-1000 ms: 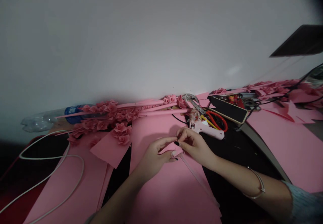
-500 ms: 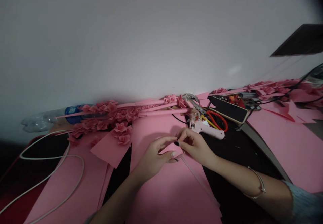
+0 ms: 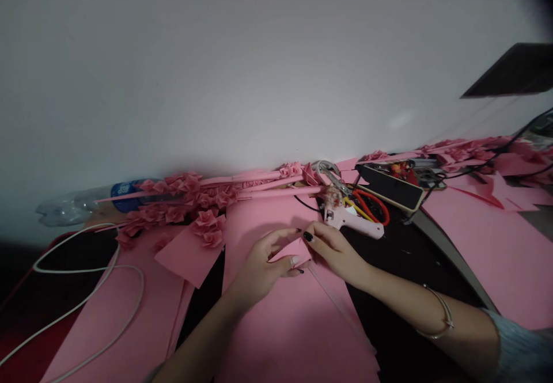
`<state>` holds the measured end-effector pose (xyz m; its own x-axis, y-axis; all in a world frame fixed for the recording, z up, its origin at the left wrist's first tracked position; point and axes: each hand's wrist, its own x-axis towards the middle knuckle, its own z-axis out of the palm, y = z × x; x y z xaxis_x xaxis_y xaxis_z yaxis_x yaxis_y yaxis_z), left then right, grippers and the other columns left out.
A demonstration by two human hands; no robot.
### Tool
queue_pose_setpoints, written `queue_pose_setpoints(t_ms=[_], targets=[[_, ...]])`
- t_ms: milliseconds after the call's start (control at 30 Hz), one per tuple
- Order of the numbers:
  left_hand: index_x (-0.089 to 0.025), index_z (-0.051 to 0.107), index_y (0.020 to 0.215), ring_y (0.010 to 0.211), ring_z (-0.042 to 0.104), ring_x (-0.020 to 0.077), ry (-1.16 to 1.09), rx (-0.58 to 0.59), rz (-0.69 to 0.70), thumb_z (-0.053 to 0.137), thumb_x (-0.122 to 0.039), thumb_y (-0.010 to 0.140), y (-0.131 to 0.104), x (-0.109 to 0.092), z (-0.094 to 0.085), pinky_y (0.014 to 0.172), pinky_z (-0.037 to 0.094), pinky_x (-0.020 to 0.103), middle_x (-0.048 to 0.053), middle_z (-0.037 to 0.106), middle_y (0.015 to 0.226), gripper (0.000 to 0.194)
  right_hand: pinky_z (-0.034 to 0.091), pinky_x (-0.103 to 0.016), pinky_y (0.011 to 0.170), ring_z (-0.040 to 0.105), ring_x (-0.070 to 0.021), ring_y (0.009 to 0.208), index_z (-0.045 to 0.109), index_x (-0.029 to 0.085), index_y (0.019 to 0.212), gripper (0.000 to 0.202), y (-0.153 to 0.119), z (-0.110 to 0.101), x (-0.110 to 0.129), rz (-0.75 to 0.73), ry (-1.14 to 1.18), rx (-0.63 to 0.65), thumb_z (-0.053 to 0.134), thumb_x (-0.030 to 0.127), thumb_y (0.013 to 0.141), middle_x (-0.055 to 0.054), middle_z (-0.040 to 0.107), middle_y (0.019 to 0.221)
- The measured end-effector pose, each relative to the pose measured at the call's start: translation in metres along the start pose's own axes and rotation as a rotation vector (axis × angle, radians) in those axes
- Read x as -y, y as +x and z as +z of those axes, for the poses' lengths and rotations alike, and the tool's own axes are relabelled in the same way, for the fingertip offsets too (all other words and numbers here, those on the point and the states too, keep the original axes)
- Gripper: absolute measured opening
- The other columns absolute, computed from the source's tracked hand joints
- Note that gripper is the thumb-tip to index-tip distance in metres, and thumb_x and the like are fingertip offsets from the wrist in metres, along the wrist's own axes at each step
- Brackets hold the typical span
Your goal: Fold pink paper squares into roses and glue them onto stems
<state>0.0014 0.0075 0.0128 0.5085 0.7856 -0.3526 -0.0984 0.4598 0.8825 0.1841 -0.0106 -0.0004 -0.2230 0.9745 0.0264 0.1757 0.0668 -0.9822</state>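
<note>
A folded pink paper [image 3: 291,251] is resting in the left hand [image 3: 261,268], over the middle sheets [image 3: 298,331]; that grip is holding it firmly, thumb lying across its lower part. The right hand [image 3: 339,253] is hovering at the paper's upper right corner, its grip narrow, thumb bending toward the fingers — whether they are pinching the edge, I cannot tell. A thin pale strip [image 3: 330,296] is running from below the hands toward the lower right. Beyond the right hand, a glue gun [image 3: 360,223] is lying on the black counter [image 3: 404,268], red handles [image 3: 380,207] just behind it, a phone [image 3: 391,188] farther right. Paper roses [image 3: 209,227] are crowding the left — a bottle [image 3: 71,205] is lying beside them, and a white cable [image 3: 141,291] is looping nearer.
</note>
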Motion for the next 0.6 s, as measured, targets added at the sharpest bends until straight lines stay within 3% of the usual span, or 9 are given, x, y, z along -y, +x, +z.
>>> queue_pose_setpoints(t_ms=[233, 600], targets=[[-0.022, 0.064, 0.110, 0.129, 0.043, 0.0316, 0.042, 0.053, 0.057, 0.072, -0.018, 0.072, 0.000, 0.003, -0.001, 0.073, 0.061, 0.032, 0.010, 0.056, 0.132, 0.039, 0.027, -0.022, 0.048, 0.034, -0.0110, 0.051, 0.038, 0.021, 0.063, 0.031, 0.000, 0.003, 0.005, -0.080, -0.266, -0.013, 0.052, 0.029, 0.090, 0.004, 0.036, 0.056], [-0.024, 0.063, 0.113, 0.123, 0.051, 0.0285, 0.130, 0.026, 0.143, 0.064, -0.015, 0.078, 0.001, 0.011, 0.000, 0.077, 0.061, 0.034, 0.008, 0.058, 0.130, 0.036, 0.028, -0.022, 0.050, 0.037, -0.0108, 0.053, 0.042, 0.020, 0.068, 0.019, -0.001, 0.003, 0.006, -0.082, -0.310, -0.008, 0.052, 0.016, 0.084, 0.005, 0.042, 0.059]])
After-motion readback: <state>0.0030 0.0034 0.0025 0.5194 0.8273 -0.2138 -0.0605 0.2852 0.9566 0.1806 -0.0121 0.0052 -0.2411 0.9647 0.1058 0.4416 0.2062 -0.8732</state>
